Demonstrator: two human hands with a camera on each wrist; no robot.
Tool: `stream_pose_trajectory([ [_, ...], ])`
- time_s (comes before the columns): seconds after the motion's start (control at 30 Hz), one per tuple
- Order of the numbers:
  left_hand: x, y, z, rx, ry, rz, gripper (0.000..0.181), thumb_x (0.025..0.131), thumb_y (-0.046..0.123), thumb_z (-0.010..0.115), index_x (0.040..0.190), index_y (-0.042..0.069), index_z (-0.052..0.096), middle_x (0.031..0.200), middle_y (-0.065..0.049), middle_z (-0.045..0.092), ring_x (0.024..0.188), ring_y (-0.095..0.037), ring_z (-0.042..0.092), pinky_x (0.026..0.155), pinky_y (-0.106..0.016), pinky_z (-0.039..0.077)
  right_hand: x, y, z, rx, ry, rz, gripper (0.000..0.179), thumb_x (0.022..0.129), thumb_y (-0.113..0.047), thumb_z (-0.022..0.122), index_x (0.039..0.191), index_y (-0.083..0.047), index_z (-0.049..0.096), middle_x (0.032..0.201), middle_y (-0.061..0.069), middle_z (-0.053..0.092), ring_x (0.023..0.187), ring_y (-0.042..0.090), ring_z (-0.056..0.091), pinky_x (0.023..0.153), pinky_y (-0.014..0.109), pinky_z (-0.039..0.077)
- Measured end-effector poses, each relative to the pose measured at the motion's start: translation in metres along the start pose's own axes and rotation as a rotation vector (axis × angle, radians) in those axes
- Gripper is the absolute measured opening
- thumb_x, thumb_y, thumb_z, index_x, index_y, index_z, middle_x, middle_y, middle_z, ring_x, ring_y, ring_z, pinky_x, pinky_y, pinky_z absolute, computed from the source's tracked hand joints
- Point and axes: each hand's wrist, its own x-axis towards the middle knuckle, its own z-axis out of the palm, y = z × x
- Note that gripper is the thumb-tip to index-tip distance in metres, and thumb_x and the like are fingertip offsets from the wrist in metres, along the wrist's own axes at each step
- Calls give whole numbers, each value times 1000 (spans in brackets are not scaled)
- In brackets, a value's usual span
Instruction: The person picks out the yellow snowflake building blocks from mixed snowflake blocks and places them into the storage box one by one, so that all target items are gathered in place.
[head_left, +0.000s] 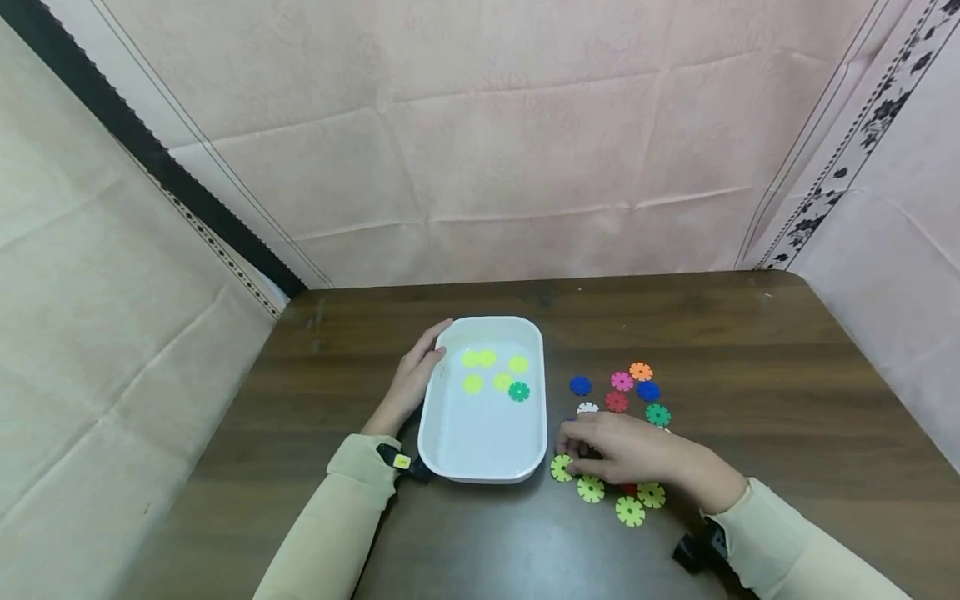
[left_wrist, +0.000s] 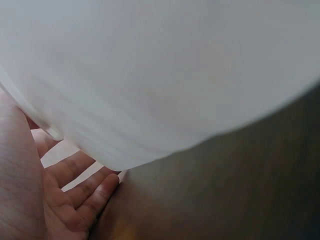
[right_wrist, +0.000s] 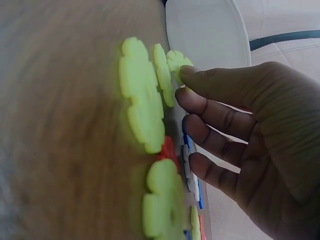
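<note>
My left hand (head_left: 415, 372) grips the left rim of a white tray (head_left: 480, 442), thumb at the rim and fingers along the outside. In the left wrist view, the tray's wall (left_wrist: 150, 75) hides part of that hand. Inside the tray lie several yellow-green discs and one green notched disc (head_left: 519, 392). My right hand (head_left: 618, 447), right of the tray, pinches a yellow-green notched disc (right_wrist: 178, 61) between thumb and index finger. That disc (head_left: 562, 467) is tilted up beside the tray. More yellow-green notched discs (head_left: 630, 511) lie flat under and near the hand.
Beyond the right hand lie loose notched discs: blue (head_left: 581, 385), pink (head_left: 622, 381), orange (head_left: 641, 372), red (head_left: 617, 402), green (head_left: 657, 415) and white (head_left: 587, 407). They rest on a brown wooden table (head_left: 750, 375). Pale cloth (head_left: 525, 167) hangs behind the table and at its sides.
</note>
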Motion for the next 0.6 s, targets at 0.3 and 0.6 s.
stream_pose_trajectory([
  [0.3,12,-25,-2,16,10,-14,46,109,27,41,154,32,40,158,5,39,138,-24,44,111,-51,37,0,-4,-4,6,9,-18,12,95,-25,72,106,-28,67,86,-18,56,80,8,55,70,23,50],
  [0.6,10,-29,1,14,39,17,42,107,37,43,149,43,44,153,11,44,130,-21,51,106,-50,41,-3,-6,-23,32,82,-88,8,95,-27,71,103,-27,70,94,-18,63,83,5,58,73,25,54],
])
